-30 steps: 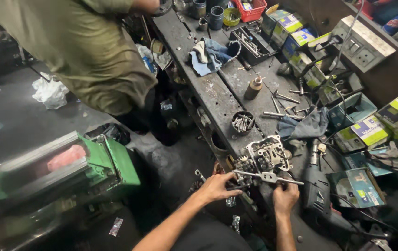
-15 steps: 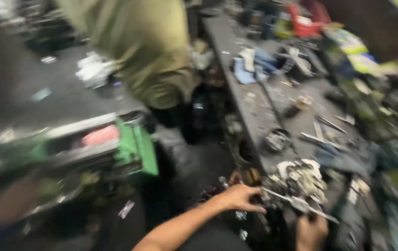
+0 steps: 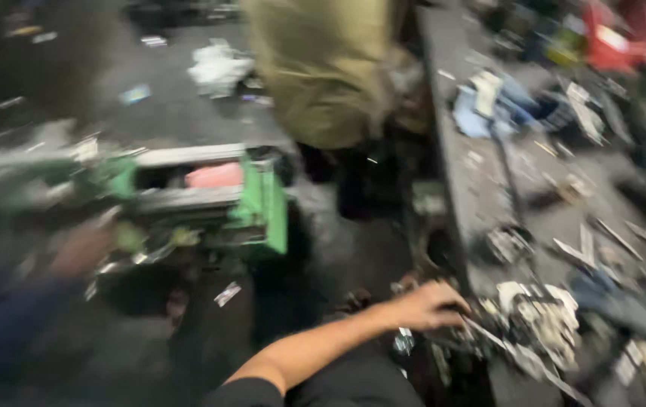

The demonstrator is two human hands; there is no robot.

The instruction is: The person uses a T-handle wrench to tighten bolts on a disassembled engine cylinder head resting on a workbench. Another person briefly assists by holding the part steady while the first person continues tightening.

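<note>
From where I stand the left hand point(image 3: 430, 305) curls over the metal engine part point(image 3: 538, 320) at the workbench point(image 3: 481, 196) edge, grip unclear through blur; it could slip off, and the right hand, visible half a second ago, is now out of view.
</note>
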